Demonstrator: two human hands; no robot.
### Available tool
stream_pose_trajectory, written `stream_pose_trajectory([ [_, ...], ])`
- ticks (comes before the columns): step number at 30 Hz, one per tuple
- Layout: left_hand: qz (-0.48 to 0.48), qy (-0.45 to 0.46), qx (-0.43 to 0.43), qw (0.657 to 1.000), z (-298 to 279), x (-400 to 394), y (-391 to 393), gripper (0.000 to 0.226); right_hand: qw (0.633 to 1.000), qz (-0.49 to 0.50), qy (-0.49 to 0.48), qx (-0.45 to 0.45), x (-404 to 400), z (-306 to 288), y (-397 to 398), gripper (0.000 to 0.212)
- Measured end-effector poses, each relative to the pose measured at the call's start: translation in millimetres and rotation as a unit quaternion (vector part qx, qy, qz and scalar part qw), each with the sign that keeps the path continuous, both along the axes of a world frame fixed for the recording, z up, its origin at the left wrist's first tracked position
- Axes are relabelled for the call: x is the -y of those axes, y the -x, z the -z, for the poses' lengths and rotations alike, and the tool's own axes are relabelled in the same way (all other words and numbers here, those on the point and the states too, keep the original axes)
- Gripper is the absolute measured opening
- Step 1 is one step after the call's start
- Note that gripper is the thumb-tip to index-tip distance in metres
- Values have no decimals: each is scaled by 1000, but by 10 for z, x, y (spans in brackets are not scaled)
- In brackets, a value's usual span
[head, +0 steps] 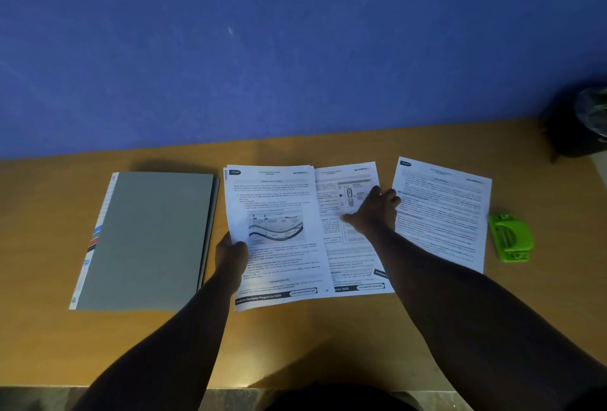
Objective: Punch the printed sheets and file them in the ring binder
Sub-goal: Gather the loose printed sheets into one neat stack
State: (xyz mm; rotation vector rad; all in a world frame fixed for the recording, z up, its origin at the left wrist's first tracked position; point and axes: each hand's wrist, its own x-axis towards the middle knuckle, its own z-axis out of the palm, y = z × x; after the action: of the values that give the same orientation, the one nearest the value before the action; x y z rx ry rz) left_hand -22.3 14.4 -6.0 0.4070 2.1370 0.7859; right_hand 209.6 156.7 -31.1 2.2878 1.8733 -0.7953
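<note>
Three printed sheets lie side by side on the wooden table (328, 338). My left hand (231, 254) grips the left edge of the left sheet (279, 236), which shows a wavy diagram. My right hand (374, 213) rests flat, fingers spread, on the middle sheet (345, 190), partly tucked under the left one. A third sheet (443, 213) lies to the right, apart from my hands. The closed grey ring binder (147, 239) lies at the left. A green hole punch (510, 238) sits at the far right.
A blue wall (262, 49) rises right behind the table's far edge. A dark object (581, 124) stands at the back right corner. The table's near edge runs along the bottom of the view.
</note>
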Motion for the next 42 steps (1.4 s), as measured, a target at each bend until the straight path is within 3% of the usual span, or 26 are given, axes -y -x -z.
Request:
stream_pose_trajectory([
  [6,9,10,-20,1000,31,17,130,25,997,54,48,33,-84,-50,153,115],
  [12,26,20,-20,999,42,10,195,22,985,143,99,7,-212,-53,233,114],
  [17,29,30,-28,999,75,35,245,20,980,151,129,15,-226,-1,231,109],
  [19,37,27,-32,998,73,36,249,19,983,140,120,20,-229,14,205,98],
  [22,38,25,-40,998,68,46,269,18,986,136,98,9,-261,23,149,62],
  [24,36,26,-43,998,77,58,305,20,986,136,82,-42,-286,40,87,45],
  [28,24,32,-48,998,91,74,381,28,972,111,30,-206,-288,-87,-39,30],
  [34,19,33,-61,997,69,64,461,32,961,76,-34,-262,-328,-301,-162,28],
  [42,34,17,-52,998,10,18,532,44,909,183,-92,-363,-367,-482,-254,22],
])
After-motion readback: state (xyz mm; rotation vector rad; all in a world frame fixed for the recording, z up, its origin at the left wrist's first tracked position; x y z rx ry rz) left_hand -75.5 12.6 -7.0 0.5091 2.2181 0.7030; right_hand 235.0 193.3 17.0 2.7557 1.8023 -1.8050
